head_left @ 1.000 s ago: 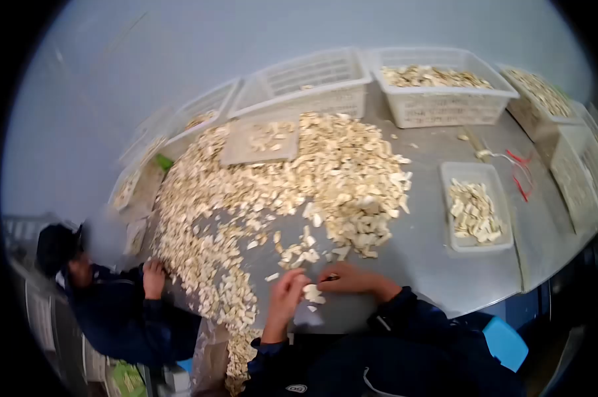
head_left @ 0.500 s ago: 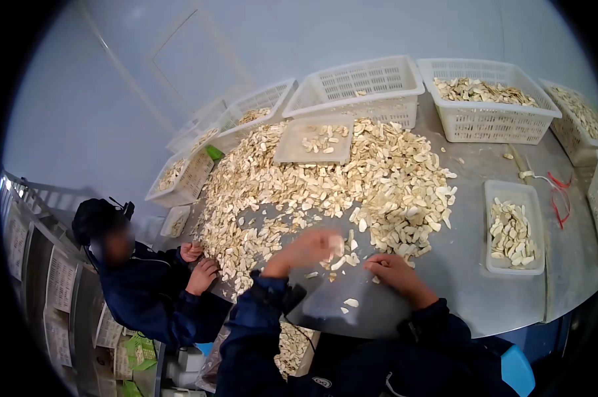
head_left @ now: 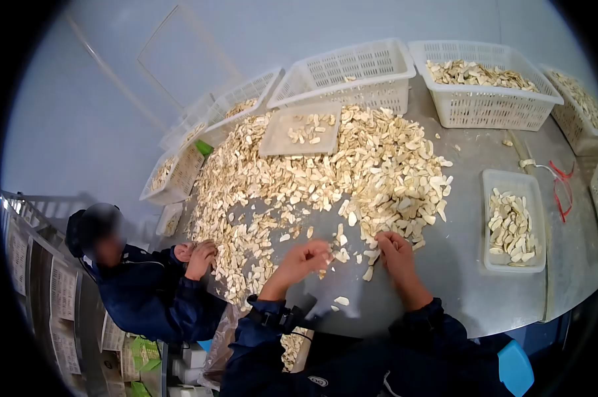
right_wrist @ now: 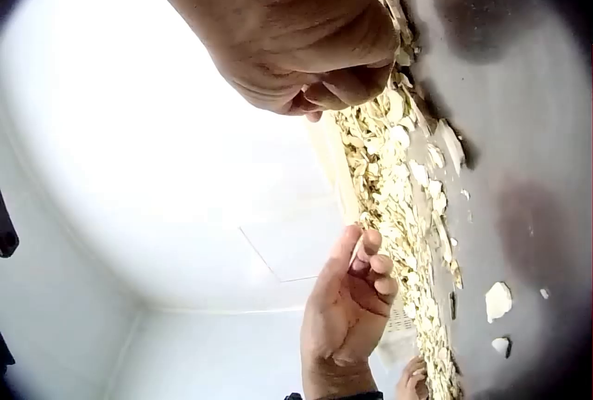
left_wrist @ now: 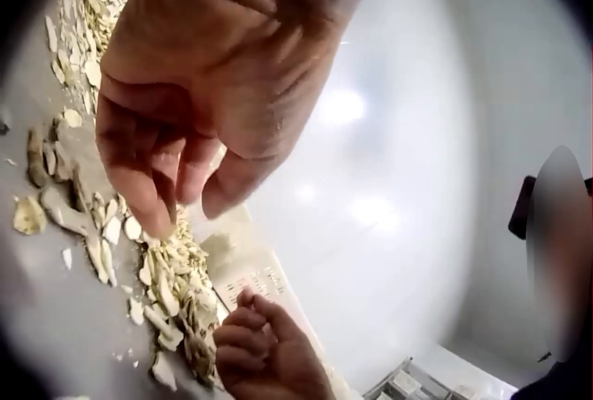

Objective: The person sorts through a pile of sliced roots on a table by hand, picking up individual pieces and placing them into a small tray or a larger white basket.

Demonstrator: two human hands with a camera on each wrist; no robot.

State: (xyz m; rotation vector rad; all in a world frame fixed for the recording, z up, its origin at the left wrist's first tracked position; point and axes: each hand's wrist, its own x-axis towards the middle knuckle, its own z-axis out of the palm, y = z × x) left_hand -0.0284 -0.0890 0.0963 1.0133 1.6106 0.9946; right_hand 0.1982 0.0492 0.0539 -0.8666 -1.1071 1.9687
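Observation:
In the head view a broad heap of pale dried slices (head_left: 279,169) covers the steel table. My left hand (head_left: 303,263) hovers near its front edge, fingers loosely bent; the left wrist view shows a gap between thumb and fingers (left_wrist: 148,201). My right hand (head_left: 399,264) is at the right front of the heap, its fingers curled. A thin dark object (head_left: 377,257) shows at its fingertips, close to a slice (head_left: 368,272); its kind I cannot tell. In the right wrist view the right hand (right_wrist: 324,48) hides what its fingers grip. A lone slice (head_left: 341,301) lies nearer me.
A shallow clear tray (head_left: 287,147) sits on the heap. At right is a tray (head_left: 487,221) of slices, near red cord (head_left: 563,192). White perforated baskets (head_left: 494,109) line the back. Another person's hand (head_left: 201,258) is at the heap's left.
A second ago both hands were together around a slice near the table's front edge. They parted; the left reached toward the heap and has since drawn back, while the right moved forward. The view shifted.

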